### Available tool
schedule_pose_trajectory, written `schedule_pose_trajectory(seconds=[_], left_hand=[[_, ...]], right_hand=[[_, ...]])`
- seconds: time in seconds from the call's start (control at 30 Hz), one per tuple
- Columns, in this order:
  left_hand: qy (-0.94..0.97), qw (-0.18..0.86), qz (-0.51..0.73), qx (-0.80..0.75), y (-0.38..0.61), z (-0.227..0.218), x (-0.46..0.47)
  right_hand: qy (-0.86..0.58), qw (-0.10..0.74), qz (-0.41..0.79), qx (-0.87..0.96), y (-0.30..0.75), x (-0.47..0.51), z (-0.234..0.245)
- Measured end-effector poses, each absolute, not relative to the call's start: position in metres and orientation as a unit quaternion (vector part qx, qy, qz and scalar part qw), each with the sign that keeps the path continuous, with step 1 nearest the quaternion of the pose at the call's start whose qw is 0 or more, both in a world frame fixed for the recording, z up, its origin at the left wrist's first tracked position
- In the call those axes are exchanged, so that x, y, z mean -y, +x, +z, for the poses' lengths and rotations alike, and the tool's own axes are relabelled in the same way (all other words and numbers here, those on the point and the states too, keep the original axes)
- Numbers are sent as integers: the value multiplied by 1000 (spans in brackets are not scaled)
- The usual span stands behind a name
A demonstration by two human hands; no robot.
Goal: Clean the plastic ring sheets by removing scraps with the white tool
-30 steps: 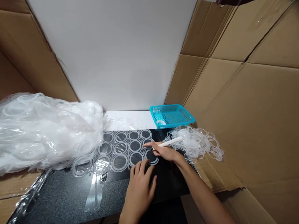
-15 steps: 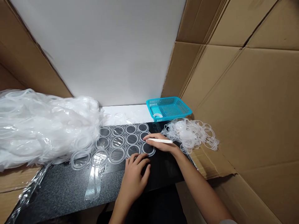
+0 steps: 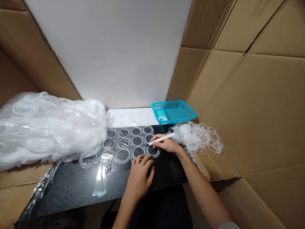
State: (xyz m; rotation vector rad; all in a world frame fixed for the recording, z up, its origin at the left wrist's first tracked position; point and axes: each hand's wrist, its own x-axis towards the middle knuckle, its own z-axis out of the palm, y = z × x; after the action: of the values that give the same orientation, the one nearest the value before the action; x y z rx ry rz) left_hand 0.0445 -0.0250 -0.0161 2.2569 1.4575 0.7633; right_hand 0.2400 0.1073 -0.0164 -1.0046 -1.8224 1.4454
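My right hand (image 3: 168, 145) is closed around a slim white pen-like stick (image 3: 163, 138). The stick's left end points down at a ring near the right edge of a clear plastic sheet (image 3: 130, 137) marked with rows of frosted rings. Whether that tip touches the sheet I cannot tell. My left hand (image 3: 140, 178) lies palm down with fingers spread, its fingertips at the sheet's front edge by the bottom-row rings. Beneath the sheet is a dark speckled tabletop (image 3: 73, 184).
A large heap of clear ringed sheets (image 3: 52, 130) covers the left side. To the right lies a tangle of loose thin rings (image 3: 195, 136). A turquoise basket (image 3: 190, 111) at the back holds a white ring (image 3: 162, 118). Cardboard panels (image 3: 257, 105) stand along both sides.
The white stick has tilted: its right end now points up and away, where before it lay nearly level. The view has shifted slightly. My left hand keeps its place at the sheet's edge.
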Motion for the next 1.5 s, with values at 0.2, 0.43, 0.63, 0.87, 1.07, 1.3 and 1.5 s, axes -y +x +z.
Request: schedule_pose_trajectory(seconds=[0.2, 0.43, 0.63, 0.87, 1.07, 1.3, 1.5], left_hand=[[792, 166, 272, -521, 44, -17, 27], [789, 161, 277, -524, 45, -17, 25], [794, 157, 270, -521, 45, -16, 25], [799, 130, 253, -529, 47, -16, 26], [802, 116, 249, -531, 47, -17, 25], [807, 102, 243, -529, 47, -20, 24], [810, 96, 239, -527, 46, -20, 25]], right_hand=[[-397, 354, 516, 671, 243, -89, -28], [-404, 379, 439, 707, 249, -64, -30], [-399, 383, 440, 708, 249, -64, -28], [-388, 403, 450, 696, 248, -64, -36], [-384, 417, 396, 722, 247, -59, -36], [-379, 429, 379, 727, 246, -51, -33], [-392, 416, 315, 758, 246, -49, -33]])
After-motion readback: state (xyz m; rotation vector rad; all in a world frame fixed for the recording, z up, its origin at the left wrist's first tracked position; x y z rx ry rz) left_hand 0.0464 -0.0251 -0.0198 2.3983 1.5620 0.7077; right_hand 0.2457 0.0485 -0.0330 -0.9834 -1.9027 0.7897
